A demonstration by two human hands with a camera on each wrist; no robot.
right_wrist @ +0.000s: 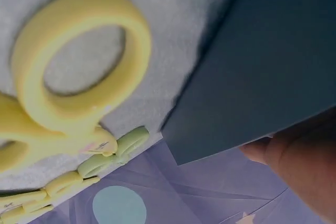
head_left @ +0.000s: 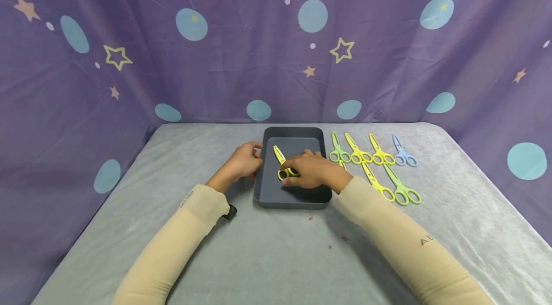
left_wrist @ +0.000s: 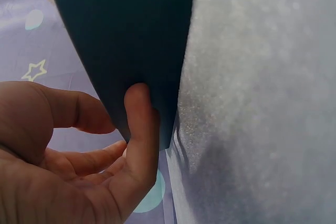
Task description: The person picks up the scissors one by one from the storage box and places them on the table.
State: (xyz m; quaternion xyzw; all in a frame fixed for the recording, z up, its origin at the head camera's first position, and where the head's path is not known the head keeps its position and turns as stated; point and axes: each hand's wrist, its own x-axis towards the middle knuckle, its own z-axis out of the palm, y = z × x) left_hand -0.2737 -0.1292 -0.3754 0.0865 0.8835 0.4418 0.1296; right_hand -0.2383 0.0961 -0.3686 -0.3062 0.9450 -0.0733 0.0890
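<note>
A dark grey rectangular tray (head_left: pixel 269 194) lies on the table in front of me. My left hand (head_left: pixel 243 160) is at its left side, fingers bent around the rim and one finger against the outer wall (left_wrist: pixel 121 30) in the left wrist view. Inside the tray is a pair of yellow scissors (head_left: pixel 279 155), blades pointing away from me. Over its handles, my right hand (head_left: pixel 311 170) reaches in and holds them between thumb and fingers. In the right wrist view the tray's wall hides most of my right hand (right_wrist: pixel 299 156) and the scissors in it.
Right of the tray lie several more scissors in two rows: green scissors (head_left: pixel 339 154), yellow scissors (head_left: pixel 359 154), and blue scissors (head_left: pixel 403 154) in the far row, yellow scissors (head_left: pixel 376 182) and green scissors (head_left: pixel 401 187) nearer. My right forearm partly covers one pair. A purple curtain (head_left: pixel 233 75) hangs behind.
</note>
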